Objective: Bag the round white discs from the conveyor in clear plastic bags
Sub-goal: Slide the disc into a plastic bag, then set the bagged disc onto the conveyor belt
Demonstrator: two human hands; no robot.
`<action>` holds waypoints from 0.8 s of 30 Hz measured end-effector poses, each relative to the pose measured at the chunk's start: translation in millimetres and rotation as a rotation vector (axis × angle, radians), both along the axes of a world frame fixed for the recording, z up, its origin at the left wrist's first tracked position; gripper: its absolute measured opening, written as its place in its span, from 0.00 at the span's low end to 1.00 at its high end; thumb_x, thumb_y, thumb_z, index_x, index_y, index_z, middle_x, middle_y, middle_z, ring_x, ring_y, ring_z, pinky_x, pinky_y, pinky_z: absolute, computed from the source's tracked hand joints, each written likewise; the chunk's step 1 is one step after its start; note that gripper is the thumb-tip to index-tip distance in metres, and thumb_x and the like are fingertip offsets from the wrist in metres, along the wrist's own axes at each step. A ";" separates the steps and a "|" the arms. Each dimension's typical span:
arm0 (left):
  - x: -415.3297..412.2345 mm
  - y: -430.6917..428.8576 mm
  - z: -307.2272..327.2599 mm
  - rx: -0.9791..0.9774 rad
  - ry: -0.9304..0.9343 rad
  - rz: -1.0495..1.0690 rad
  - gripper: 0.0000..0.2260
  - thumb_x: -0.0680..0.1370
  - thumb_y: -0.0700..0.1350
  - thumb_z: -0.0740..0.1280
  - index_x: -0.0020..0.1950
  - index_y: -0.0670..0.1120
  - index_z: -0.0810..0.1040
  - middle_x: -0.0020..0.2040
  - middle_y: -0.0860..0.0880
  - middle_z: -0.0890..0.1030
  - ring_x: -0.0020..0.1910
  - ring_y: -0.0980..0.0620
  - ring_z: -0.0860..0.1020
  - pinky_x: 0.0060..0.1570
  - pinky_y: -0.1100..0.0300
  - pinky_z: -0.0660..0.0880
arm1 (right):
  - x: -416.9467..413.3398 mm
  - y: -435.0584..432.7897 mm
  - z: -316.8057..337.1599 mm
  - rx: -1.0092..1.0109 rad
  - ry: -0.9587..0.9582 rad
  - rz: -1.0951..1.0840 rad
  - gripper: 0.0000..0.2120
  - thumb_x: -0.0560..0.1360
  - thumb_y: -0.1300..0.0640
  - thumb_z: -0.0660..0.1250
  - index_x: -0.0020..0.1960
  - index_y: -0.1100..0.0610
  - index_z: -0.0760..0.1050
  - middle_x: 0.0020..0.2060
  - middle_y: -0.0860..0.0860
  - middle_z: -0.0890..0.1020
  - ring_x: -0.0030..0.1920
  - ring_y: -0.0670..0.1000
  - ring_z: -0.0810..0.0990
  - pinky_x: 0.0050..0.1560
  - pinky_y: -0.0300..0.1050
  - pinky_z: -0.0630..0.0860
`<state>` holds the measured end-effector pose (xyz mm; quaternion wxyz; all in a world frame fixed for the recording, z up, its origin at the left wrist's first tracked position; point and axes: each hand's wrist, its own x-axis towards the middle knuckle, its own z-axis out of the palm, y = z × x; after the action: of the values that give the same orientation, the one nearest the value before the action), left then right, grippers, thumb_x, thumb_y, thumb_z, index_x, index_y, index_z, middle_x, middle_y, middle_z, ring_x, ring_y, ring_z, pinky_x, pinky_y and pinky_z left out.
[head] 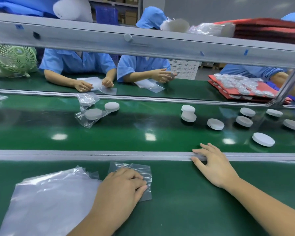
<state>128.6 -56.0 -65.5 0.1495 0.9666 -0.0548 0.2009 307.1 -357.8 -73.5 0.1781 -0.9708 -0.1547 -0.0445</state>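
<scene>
My left hand (121, 188) lies with curled fingers on a small clear plastic bag (143, 169) on the near green work surface; whether it pinches the bag I cannot tell. My right hand (213, 166) rests flat, fingers spread, across the grey rail (92, 155) at the conveyor's near edge. It holds nothing. Several round white discs lie on the green conveyor (109, 135), the nearest disc (263, 139) right of my right hand. Two stacked discs (188, 113) stand mid-belt. A bagged disc (93, 114) lies at left.
A stack of clear bags (49, 198) lies left of my left hand. Across the belt sit other workers in blue (78, 63) handling bags. A red tray of discs (242, 87) is at far right. A green fan (14, 59) stands at far left. A grey frame beam (143, 43) crosses overhead.
</scene>
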 end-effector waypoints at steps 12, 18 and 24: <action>-2.2 -3.6 0.3 -0.004 0.006 0.014 0.05 0.76 0.56 0.69 0.48 0.59 0.84 0.45 0.65 0.79 0.49 0.60 0.77 0.47 0.61 0.76 | 0.1 -5.7 -3.7 0.078 -0.090 -0.052 0.17 0.78 0.41 0.67 0.63 0.47 0.82 0.67 0.43 0.80 0.74 0.48 0.67 0.74 0.46 0.64; -2.1 -2.2 0.7 -0.010 0.001 0.013 0.03 0.76 0.55 0.71 0.48 0.59 0.83 0.45 0.64 0.79 0.48 0.58 0.78 0.46 0.61 0.76 | 0.6 -4.1 -4.1 0.102 -0.100 -0.060 0.16 0.78 0.41 0.67 0.61 0.45 0.82 0.64 0.43 0.81 0.72 0.47 0.70 0.70 0.46 0.68; -0.3 -1.7 1.2 0.005 0.012 0.010 0.04 0.77 0.55 0.70 0.48 0.59 0.83 0.45 0.65 0.78 0.49 0.58 0.77 0.47 0.60 0.75 | 1.7 -2.0 -2.4 0.110 -0.096 -0.065 0.15 0.77 0.41 0.67 0.59 0.45 0.82 0.58 0.43 0.83 0.67 0.47 0.74 0.66 0.45 0.72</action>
<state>128.3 -57.7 -64.2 0.1463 0.9684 -0.0497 0.1956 308.8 -359.8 -75.9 0.2222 -0.9608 -0.1286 -0.1051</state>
